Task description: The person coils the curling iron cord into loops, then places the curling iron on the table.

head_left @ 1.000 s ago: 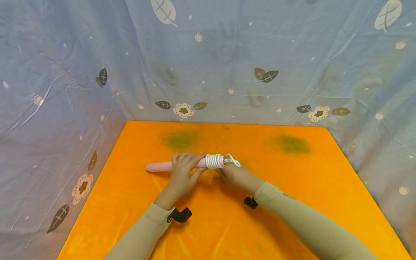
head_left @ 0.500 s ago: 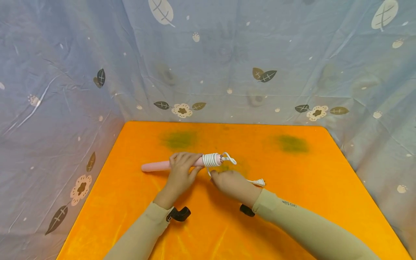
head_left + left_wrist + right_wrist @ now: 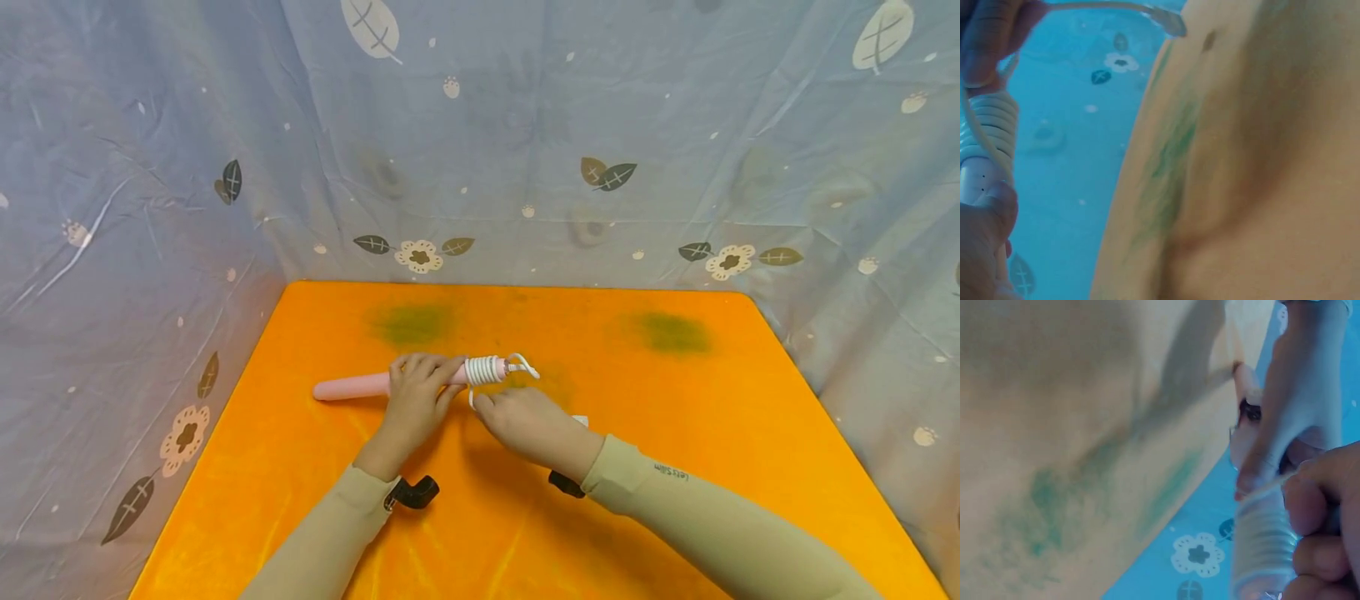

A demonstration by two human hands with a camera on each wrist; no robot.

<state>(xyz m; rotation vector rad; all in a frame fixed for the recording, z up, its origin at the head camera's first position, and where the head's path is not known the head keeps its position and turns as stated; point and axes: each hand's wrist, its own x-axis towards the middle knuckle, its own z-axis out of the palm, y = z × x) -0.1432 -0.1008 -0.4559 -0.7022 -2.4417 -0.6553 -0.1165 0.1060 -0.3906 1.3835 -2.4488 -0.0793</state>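
A long pink curling iron (image 3: 352, 387) lies crosswise in front of me, its white power cord (image 3: 482, 370) wound several turns round the handle. My left hand (image 3: 414, 402) grips the iron around its middle, just left of the coils. Below the handle, my right hand (image 3: 534, 425) pinches the cord where it leaves the coils. In the left wrist view the thumb (image 3: 999, 206) presses on the handle below the windings, and the white plug (image 3: 1169, 22) hangs on the cord's free end. A short cord loop (image 3: 523, 365) sticks out at the handle's right end.
An orange cloth-covered table (image 3: 675, 417) lies under both hands, with dark green smudges (image 3: 675, 332) near its back edge. Grey-blue curtains (image 3: 525, 125) with leaf and flower prints stand behind and on both sides. A black wrist device (image 3: 417, 492) sits at the left cuff.
My right hand has come from behind the handle's right end to below the coils, drawing the cord along. The iron has shifted slightly left with my left hand still gripping it.
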